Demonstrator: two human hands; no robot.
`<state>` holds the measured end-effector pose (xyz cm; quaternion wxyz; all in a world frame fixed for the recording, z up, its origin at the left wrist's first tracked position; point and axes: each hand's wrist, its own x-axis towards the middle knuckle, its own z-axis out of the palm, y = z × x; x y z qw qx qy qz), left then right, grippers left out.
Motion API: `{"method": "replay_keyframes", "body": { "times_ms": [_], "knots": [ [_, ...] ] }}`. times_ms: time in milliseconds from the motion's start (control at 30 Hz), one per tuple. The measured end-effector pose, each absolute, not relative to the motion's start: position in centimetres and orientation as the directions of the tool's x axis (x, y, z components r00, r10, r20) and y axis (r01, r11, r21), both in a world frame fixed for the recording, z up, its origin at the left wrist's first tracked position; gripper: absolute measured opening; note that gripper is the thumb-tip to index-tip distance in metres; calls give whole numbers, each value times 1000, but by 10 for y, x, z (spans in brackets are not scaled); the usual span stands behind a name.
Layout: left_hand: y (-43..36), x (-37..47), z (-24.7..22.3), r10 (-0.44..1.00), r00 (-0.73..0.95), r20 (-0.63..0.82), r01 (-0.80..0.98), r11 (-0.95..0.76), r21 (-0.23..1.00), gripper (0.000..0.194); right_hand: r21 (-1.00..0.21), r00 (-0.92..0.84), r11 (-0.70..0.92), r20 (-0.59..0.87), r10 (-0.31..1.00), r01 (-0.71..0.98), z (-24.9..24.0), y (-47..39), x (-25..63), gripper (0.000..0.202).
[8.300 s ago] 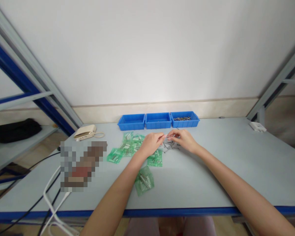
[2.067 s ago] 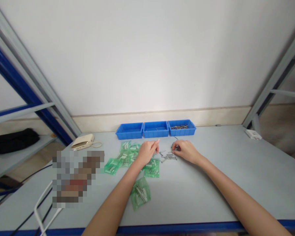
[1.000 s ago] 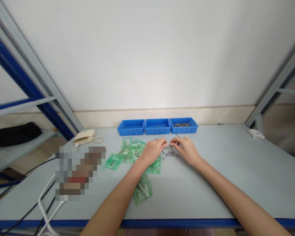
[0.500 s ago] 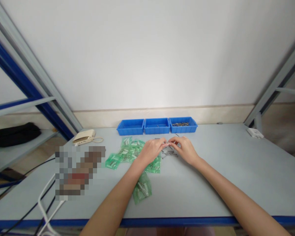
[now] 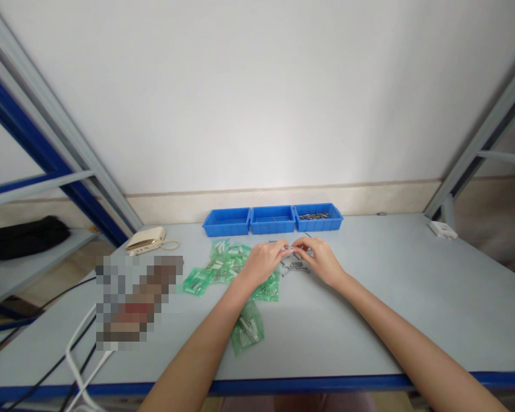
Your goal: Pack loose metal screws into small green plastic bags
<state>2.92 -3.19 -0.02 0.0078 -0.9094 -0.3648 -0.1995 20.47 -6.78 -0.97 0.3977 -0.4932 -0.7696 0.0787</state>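
My left hand (image 5: 261, 264) and my right hand (image 5: 321, 260) meet fingertip to fingertip above the table. Both are closed in a pinch on a slim screw (image 5: 289, 248), whose ends are partly hidden by the fingers; a whitish part shows by it. Loose screws (image 5: 297, 266) lie on the tabletop just below the fingers. Under and beside my left forearm are several green clear bags (image 5: 217, 269) with white plugs and metal screws inside. Nearer the front edge lies another green bag (image 5: 248, 329), partly behind that forearm.
Three blue bins stand in a row at the back: the left bin (image 5: 227, 230), the middle bin (image 5: 272, 228) with a thin piece inside, and the right bin (image 5: 320, 225) holding many screws. A cream device (image 5: 146, 240), white cables (image 5: 78, 366) and a white box (image 5: 443, 230) are also there.
Both hands stay in almost the same place, pinching the screw. The fingers have shifted slightly on it. The whole view has moved very little.
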Motion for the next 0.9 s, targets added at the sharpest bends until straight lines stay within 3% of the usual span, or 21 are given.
{"method": "replay_keyframes", "body": {
  "times_ms": [233, 600, 900],
  "knots": [
    [-33, 28, 2, 644, 668, 372, 658, -745, 107, 33, -509, -216, 513, 532, 819, 691, -11, -68, 204, 15],
    [-34, 29, 0, 655, 650, 384, 657, -739, 148, 33, -380, -296, 503, 484, 823, 776, -11, -69, 207, 25],
    [-40, 31, 5, 716, 616, 328, 659, -696, 285, 31, -399, -252, 481, 503, 827, 780, -7, -74, 208, 26]
  ]
}}
